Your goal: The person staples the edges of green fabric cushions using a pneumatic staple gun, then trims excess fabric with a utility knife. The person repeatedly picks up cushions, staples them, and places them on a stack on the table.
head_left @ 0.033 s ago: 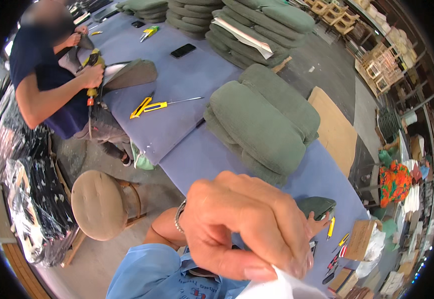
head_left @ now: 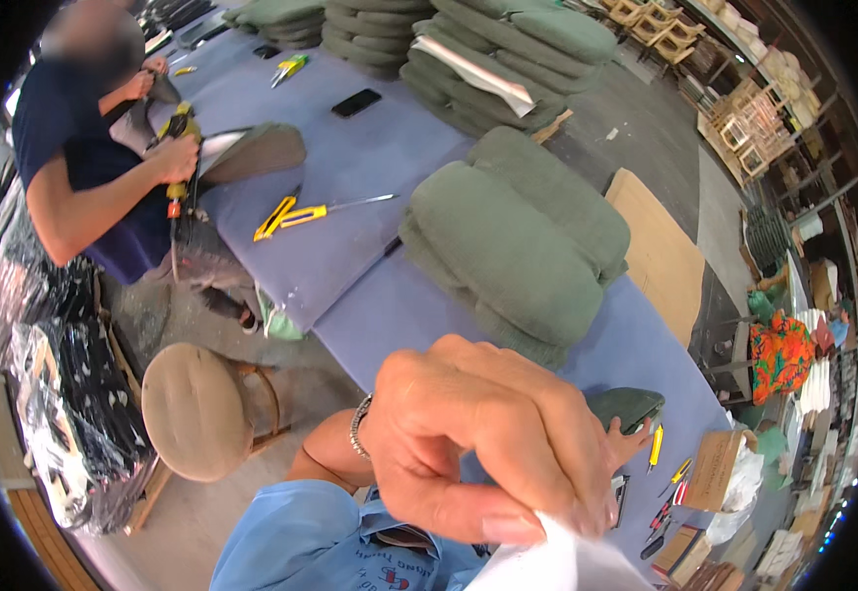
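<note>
Left grip point(head_left: 478, 433) pinches white material point(head_left: 559, 563) that spreads just below it.

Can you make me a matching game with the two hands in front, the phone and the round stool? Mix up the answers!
Column one:
1. left hand
2. right hand
3. phone
4. round stool

Column two:
A. black, lying flat on the blue table
B. at a small dark green piece
C. tan on top, standing beside the table
D. pinching white material

Pairs: 1-D, 2-B, 3-A, 4-C
</note>
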### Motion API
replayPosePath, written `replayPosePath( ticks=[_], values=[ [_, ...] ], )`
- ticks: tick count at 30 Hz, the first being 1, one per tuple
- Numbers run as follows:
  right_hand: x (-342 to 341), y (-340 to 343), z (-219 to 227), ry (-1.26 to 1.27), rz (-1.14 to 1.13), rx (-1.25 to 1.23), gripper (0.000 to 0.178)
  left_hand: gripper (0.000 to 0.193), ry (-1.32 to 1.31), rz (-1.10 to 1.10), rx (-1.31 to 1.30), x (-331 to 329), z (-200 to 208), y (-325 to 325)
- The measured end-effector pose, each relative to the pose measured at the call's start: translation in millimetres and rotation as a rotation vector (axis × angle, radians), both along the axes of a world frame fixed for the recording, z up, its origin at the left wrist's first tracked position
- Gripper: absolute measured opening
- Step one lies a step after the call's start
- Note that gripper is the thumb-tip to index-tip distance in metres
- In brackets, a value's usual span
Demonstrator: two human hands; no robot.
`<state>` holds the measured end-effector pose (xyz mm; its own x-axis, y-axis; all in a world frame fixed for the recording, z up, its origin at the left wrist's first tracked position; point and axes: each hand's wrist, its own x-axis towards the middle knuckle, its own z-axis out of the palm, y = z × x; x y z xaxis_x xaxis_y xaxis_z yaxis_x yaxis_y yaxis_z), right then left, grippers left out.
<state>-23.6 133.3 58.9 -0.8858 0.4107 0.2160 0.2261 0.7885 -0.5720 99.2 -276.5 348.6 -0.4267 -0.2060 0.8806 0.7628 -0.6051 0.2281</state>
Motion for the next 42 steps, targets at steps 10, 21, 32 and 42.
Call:
replayPosePath(
  ticks=[10, 21, 32, 42],
  values=[
    [-6, -46, 9, -0.024, 0.004, 0.004, 0.079, 0.021, 0.031, -0.335, 0.214, -62, 20, 47],
    [4, -110, 25, -0.024, 0.014, 0.108, 0.077, 0.04, 0.31, -0.159, -0.005, -101, 21, 6],
    [-32, -177, -37, -0.066, 0.372, 0.007, 0.077, 0.035, 0.428, 0.48, -0.212, 21, 69, -63],
    [-31, -164, -49, 0.016, 0.459, -0.105, 0.079, 0.021, 0.635, 0.407, -0.355, 25, 67, -6]
  ],
)
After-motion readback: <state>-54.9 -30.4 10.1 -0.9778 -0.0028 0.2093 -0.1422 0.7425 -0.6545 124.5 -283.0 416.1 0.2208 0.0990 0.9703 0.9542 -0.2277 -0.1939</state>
